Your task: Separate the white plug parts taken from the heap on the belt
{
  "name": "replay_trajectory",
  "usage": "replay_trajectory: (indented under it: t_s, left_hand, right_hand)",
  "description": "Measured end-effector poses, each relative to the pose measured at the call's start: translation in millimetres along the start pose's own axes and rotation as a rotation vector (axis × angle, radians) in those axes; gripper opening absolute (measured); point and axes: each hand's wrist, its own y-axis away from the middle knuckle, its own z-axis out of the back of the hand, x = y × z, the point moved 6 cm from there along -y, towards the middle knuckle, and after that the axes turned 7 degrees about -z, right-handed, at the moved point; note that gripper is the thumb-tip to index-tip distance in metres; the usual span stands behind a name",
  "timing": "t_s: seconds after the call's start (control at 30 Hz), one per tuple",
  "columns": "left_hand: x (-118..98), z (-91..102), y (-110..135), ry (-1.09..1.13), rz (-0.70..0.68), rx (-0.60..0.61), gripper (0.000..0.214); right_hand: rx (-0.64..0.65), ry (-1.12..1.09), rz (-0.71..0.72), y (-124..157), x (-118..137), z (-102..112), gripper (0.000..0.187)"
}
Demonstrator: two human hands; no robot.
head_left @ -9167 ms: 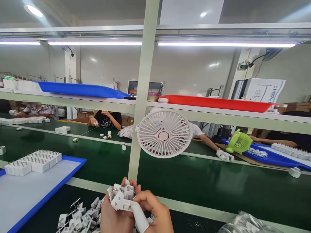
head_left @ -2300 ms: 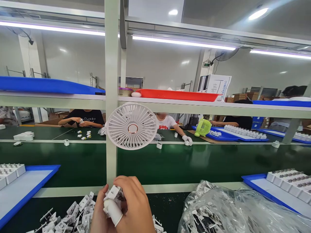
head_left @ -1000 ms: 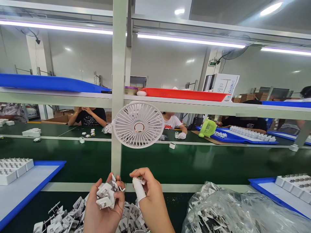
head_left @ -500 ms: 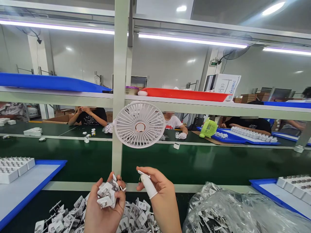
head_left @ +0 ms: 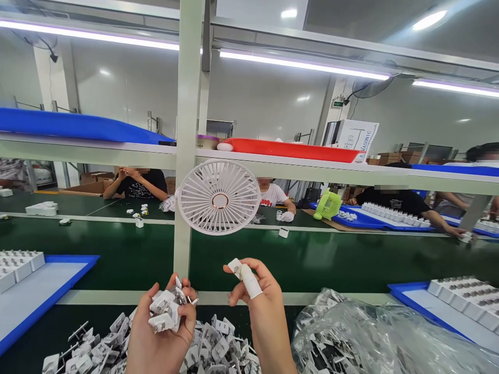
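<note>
Cupped in my left hand [head_left: 161,330] is a bunch of small white plastic plug pieces [head_left: 167,310] with metal pins, the fingers curled around them. My right hand [head_left: 265,306] pinches a single white plug piece [head_left: 235,267] between the thumb and index finger, held up above the bench. A white cover [head_left: 250,281] sits over the right thumb. Below both hands lies a loose pile of the same plug pieces [head_left: 218,345], partly hidden by my hands and wrists.
A clear plastic bag [head_left: 374,332] of metal-pinned parts lies at right. Blue-rimmed trays with white blocks stand at left [head_left: 88,265] and right [head_left: 405,293]. A white fan [head_left: 220,200] hangs on the post [head_left: 187,104]. Co-workers sit beyond the green belt [head_left: 331,262].
The plug piece in my right hand has turned, now showing its flat face. The view has shifted slightly. At far right, a co-worker's arm now reaches toward a white piece by the post.
</note>
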Motion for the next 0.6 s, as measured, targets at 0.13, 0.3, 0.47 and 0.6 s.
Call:
replay_trajectory:
  t_s: [0.13,0.3,0.47,0.6]
  left_hand:
    - [-4,0.2,2,-0.007,-0.023,0.016,0.019]
    - [-12,0.3,3,-0.008,-0.043,0.039,0.022]
    - [-17,-1.6,1,0.024,-0.06,0.057,0.022]
    - [-19,-1.8,0,0.026,-0.054,0.059,0.021]
  right_hand:
    - [0.046,0.065,-0.02,3,4,2,0.023]
    - [0.086,0.163,-0.019,11,11,-2,0.023]
    - [0.102,0.22,0.009,12,13,-6,0.023]
    - [0.117,0.426,0.024,10,8,-7,0.017]
